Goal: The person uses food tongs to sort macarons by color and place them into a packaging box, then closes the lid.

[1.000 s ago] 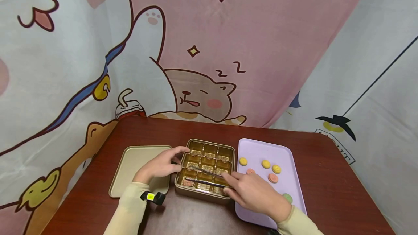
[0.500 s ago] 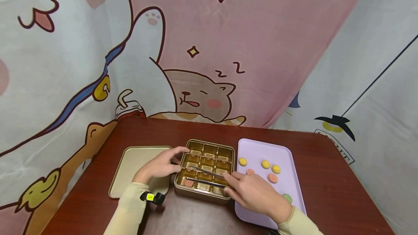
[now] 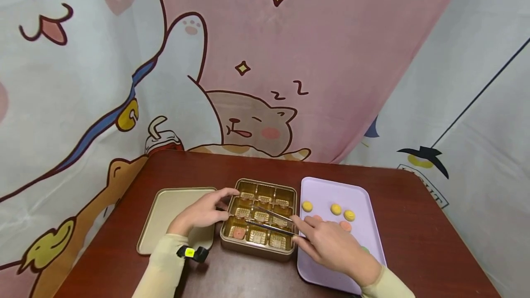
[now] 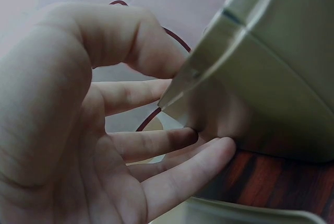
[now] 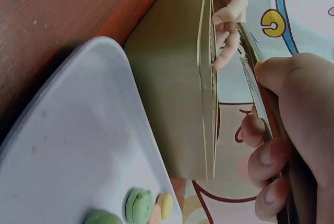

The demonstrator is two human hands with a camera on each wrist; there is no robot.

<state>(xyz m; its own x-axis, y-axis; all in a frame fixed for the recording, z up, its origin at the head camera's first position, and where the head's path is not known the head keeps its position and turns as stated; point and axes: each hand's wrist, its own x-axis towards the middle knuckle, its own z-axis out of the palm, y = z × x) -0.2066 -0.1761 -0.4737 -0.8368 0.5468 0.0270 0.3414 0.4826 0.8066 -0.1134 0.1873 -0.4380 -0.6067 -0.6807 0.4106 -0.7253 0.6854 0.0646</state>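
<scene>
A gold square tin (image 3: 258, 250) with a divided insert stands mid-table in the head view. In its near-left compartment lies a pink macaron (image 3: 239, 233). My left hand (image 3: 203, 211) touches the tin's left side, thumb at the rim; in the left wrist view its fingers (image 4: 190, 174) lie fairly straight against the wall. My right hand (image 3: 331, 245) holds metal tongs (image 3: 271, 227) across the tin, their two arms spread apart with nothing between them. The right wrist view shows the serrated tongs (image 5: 252, 70) above the rim, fingers and thumb around them.
A lilac tray (image 3: 356, 192) right of the tin bears several macarons: yellow ones (image 3: 336, 209), pink ones (image 3: 345, 226) and green ones (image 5: 139, 205), some partly behind my right hand. A gold lid (image 3: 169, 203) lies left of the tin, partly under my left arm. A printed cloth hangs behind.
The tongs have let go of the pink macaron, which stays in its compartment. My right hand has drawn the tongs up and to the right. The left hand keeps its place.
</scene>
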